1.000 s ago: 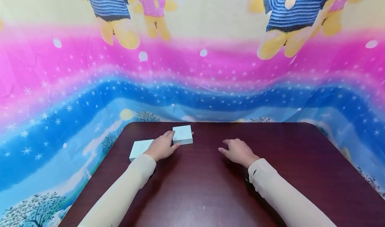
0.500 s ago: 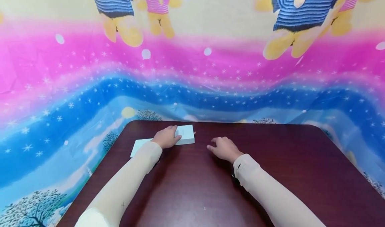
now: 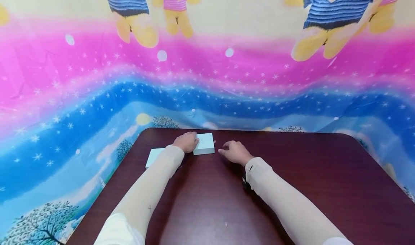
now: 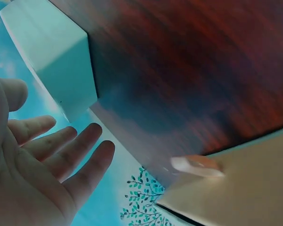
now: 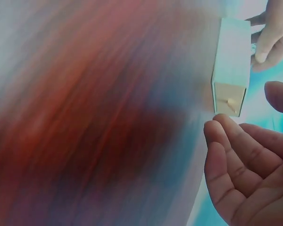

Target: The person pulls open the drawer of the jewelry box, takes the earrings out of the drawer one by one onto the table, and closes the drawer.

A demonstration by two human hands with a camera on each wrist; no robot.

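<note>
Two pale mint boxes are on the dark table. The far box [image 3: 204,142] lies between my two hands. My left hand [image 3: 186,142] is at its left end; the left wrist view shows the fingers extended and not gripping this box [image 4: 61,56]. Whether the thumb touches it, I cannot tell. My right hand [image 3: 236,152] hovers just right of it, fingers loosely bent and holding nothing. In the right wrist view a small ribbon tab [image 5: 230,103] sticks out of the box's near end. The second box [image 3: 154,156] is partly hidden by my left forearm.
The brown table [image 3: 207,194] ends at a rounded far edge close behind the boxes. A printed cloth [image 3: 207,75] hangs around its back and sides. In the left wrist view, the second box [image 4: 245,183] has its own tab [image 4: 198,165].
My left hand has moved forward and right along the far box's left side. My right hand has moved left, close to the box's right end. The boxes keep their places on the table.
</note>
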